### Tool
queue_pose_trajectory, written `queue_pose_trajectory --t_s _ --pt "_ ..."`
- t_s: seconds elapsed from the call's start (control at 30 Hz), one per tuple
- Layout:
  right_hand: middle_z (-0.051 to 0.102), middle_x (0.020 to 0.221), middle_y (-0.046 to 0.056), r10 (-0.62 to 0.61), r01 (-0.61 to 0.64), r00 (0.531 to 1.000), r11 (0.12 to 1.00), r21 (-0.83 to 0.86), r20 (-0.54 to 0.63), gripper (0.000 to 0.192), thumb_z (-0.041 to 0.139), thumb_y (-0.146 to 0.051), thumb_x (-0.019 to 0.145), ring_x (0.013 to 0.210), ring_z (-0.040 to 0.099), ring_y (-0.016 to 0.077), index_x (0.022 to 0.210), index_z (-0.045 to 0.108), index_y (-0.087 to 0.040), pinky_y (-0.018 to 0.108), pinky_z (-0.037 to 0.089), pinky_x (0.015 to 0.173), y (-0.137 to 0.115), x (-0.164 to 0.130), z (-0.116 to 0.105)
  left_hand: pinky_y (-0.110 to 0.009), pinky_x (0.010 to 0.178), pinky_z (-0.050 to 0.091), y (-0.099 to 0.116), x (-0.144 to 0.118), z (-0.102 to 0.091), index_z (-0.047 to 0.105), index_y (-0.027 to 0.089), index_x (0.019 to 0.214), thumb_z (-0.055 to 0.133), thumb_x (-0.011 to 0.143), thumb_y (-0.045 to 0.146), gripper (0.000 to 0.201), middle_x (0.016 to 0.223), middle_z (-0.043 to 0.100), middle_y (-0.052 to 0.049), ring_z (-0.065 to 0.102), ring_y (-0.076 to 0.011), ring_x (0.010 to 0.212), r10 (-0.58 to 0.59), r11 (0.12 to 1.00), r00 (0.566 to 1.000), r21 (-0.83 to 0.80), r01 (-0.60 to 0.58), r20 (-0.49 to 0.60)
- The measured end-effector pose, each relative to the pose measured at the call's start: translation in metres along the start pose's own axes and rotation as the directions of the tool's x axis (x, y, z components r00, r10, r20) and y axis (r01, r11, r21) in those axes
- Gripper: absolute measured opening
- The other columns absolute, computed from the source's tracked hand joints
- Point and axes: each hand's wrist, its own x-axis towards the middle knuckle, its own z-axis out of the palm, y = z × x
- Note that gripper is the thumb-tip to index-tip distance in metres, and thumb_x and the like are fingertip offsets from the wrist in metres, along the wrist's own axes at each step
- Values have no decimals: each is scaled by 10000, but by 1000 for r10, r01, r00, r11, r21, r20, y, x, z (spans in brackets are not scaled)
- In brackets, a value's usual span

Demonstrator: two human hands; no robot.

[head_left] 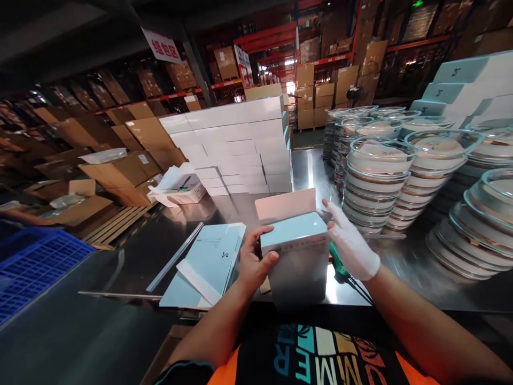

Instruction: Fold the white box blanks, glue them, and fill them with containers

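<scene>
A box (298,272) with a pale blue top and a raised, open flap (286,206) stands tilted at the table's near edge. My bare left hand (256,259) grips its left side, thumb on the near face and fingers along the top. At the right end of the box is my right hand (355,243) in a white glove, fingers stretched out beside the flap, holding nothing I can see. Partly hidden beneath the right hand lies a green tool (339,264) with a dark cable. Flat pale blue cartons (212,251) lie to the left, a folded white strip across them.
Stacked white boxes (240,144) form a wall behind. Tall stacks of round glass dishes (377,187) crowd the right side of the metal table (404,267). A white basket (188,192) with papers stands back left. A blue crate (36,267) is beyond the table's left.
</scene>
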Motion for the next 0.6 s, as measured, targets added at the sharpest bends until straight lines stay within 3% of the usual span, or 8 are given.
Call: queue_pose_trajectory --t_s 0.13,0.23,0.33,0.4,0.47,0.5,0.6 --pt "710 1423 115 -29 29 1000 999 17 3 540 726 -595 943 1371 642 315 1343 655 -239 514 481 1235 -14 9 21 -383 929 580 -6 -2 3 770 214 1148 821 859 719 584 1139 746 -104 726 -283 1073 71 995 996 63 -75 62" --pt "698 1435 140 -74 71 993 997 37 95 725 838 -714 846 1370 654 337 1355 636 -239 505 527 1198 -1 7 13 -422 1068 543 -16 -3 2 752 214 1131 835 873 677 536 1322 700 -140 683 -307 1267 128 988 991 77 -130 39" --pt "611 1591 152 -156 157 972 988 3 176 821 942 -707 740 1503 568 363 1365 656 -260 512 498 1242 13 0 -2 -357 981 567 -24 -2 -1 651 268 1306 862 890 606 576 1273 723 -102 718 -235 1151 177 984 984 -24 -177 -16" --pt "583 1641 132 -244 250 951 968 -10 191 590 938 -569 828 1534 551 337 1286 702 -279 500 512 1231 19 -6 -7 -357 965 581 -24 3 -5 629 289 1379 860 916 552 580 1260 743 -97 731 -227 1131 228 973 972 -44 -226 54" --pt "621 1616 95 -338 341 913 940 25 230 313 849 -389 965 1493 602 275 1246 737 -311 439 559 1175 21 -11 -7 -405 1024 585 -21 10 -12 714 284 1338 833 961 475 440 1313 740 -113 728 -251 1199 290 956 937 -2 -295 193" --pt "646 1591 77 -377 378 892 925 45 249 257 795 -314 1011 1467 626 243 1263 750 -332 403 571 1154 20 -13 -6 -440 1068 577 -19 14 -15 760 278 1294 814 982 435 354 1333 738 -118 717 -269 1250 318 943 912 18 -333 258" --pt "679 1548 55 -439 444 853 895 51 281 352 707 -192 1056 1422 657 196 1347 768 -379 349 566 1155 15 -15 -1 -553 1179 528 -14 22 -19 792 281 1296 761 1026 366 285 1359 762 -123 651 -320 1411 393 906 844 0 -423 365"
